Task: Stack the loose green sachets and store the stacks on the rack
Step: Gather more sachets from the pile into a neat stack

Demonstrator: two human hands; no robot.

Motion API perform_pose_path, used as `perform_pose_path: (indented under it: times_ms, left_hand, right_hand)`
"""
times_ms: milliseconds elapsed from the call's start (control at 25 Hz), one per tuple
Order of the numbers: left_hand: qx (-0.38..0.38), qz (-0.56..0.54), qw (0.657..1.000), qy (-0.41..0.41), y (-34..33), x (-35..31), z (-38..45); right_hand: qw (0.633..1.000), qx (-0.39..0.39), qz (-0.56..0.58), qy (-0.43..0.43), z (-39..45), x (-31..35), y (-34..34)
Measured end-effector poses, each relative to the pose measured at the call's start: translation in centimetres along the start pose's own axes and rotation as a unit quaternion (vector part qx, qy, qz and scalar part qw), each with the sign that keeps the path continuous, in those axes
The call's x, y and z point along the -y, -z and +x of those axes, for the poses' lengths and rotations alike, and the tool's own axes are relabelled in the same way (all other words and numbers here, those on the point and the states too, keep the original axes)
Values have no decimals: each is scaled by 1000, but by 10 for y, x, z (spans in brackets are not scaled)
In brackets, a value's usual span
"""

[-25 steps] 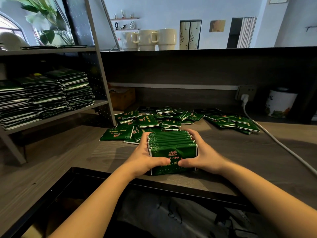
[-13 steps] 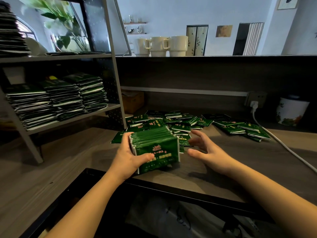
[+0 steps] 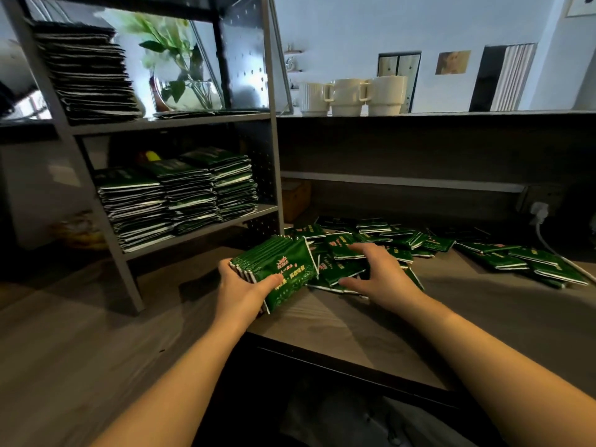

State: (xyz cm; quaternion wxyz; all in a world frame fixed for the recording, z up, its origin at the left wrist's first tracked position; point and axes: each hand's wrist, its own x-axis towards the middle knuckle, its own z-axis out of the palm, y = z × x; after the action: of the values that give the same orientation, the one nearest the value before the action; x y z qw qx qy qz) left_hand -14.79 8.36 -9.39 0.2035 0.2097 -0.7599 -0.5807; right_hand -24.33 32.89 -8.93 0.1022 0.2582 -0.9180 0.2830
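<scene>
My left hand point(image 3: 240, 293) grips a thick stack of green sachets point(image 3: 277, 264), standing on edge and tilted, just above the wooden counter. My right hand point(image 3: 375, 275) hovers with spread fingers over the loose green sachets point(image 3: 380, 245) scattered on the counter, its fingertips touching the nearest ones. The grey metal rack point(image 3: 206, 124) stands at the left. Its lower shelf carries three stacks of sachets point(image 3: 180, 196), and the upper shelf has one tall stack point(image 3: 90, 69).
Three white mugs point(image 3: 351, 96) stand on the raised ledge behind. A white cable point(image 3: 545, 240) runs from a wall socket at the right, past more loose sachets point(image 3: 522, 259). A small wooden box point(image 3: 295, 198) sits behind the rack. The counter edge lies below my wrists.
My right hand let go of the stack and moved onto the loose sachets. My left hand carried the stack leftward alone, toward the rack. The view swung left and upward.
</scene>
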Motion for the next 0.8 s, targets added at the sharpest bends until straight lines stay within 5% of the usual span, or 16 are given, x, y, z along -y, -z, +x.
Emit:
perform_pose_path:
  times_ms: [240,640,800]
  left_hand:
    - [57,24,997,-44,11,4,7]
    - [65,-16,996,-51,14,10,8]
    - [87,-18,995,-34,16,12,10]
  right_hand:
    - [995,80,-41,-30,24,-5,-13]
    - [968,-23,-238,80,25,-9,-31]
    - [969,-83,-203,110,18,-12,-23]
